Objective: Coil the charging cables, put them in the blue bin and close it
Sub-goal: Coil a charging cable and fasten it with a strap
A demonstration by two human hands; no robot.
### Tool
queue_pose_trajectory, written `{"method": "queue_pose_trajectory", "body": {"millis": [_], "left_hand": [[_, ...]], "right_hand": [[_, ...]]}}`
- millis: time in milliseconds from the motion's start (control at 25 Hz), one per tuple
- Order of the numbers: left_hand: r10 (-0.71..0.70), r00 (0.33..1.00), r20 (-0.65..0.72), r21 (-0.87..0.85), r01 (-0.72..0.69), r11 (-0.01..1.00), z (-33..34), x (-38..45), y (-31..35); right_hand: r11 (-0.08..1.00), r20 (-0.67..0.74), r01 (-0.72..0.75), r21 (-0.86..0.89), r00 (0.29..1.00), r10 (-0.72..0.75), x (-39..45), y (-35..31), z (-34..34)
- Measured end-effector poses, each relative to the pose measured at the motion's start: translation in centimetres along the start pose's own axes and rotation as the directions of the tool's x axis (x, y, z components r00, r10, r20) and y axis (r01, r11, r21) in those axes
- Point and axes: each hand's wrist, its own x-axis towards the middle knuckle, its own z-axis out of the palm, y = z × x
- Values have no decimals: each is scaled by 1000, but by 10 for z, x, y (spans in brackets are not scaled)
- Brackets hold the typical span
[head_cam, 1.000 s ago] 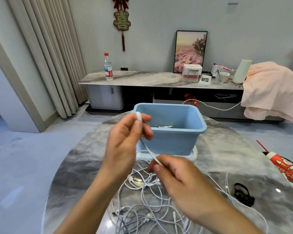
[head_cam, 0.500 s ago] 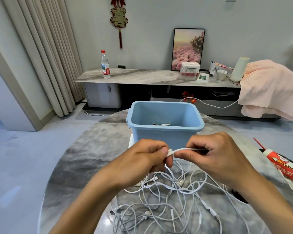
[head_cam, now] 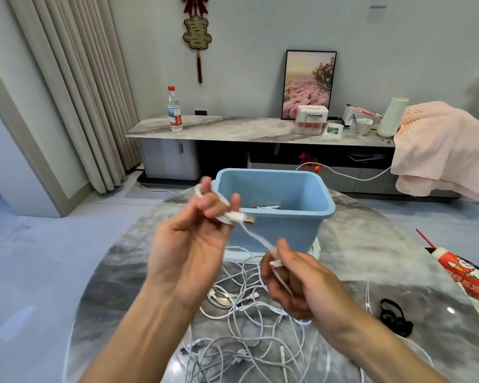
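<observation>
The left hand [head_cam: 188, 244] is holding a white charging cable [head_cam: 256, 236] looped around its raised fingers, while the right hand [head_cam: 296, 280] is pinching the same cable lower down. Beneath them, more cables [head_cam: 249, 335] are lying tangled on the table [head_cam: 371, 244], just before the open blue bin [head_cam: 274, 230].

A large gold Chinese character, 喜, hangs on the red-ribboned fabric wall ornament [head_cam: 197, 31]. The white tissue box with red stripes [head_cam: 311, 119] on the sideboard carries dark lettering too blurred to read surely. The red and white carton [head_cam: 466, 275] at the table's right edge shows red Chinese characters, illegible.
</observation>
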Motion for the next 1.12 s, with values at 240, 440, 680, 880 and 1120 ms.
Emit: {"method": "queue_pose_trajectory", "body": {"millis": [240,440,680,880,1120], "left_hand": [[383,923,-29,469,-326,821,-11,10,26],[70,869,489,870,-481,-108,-8,-5,-12],[-234,927,295,935,-229,269,9,-17,-25],[-318,925,207,512,174,841,13,-20,-41],[64,997,34,427,-73,901,1,-5,-33]], "right_hand": [[849,152,240,-471,970,-189,-15,-14,18],[570,170,431,-700,875,-453,-44,-66,-6],[504,-60,440,-743,707,-705,-25,-63,-41],[795,-122,497,-346,817,-564,5,-8,-13],[823,-57,252,-510,944,-324,-5,12,19]]}}
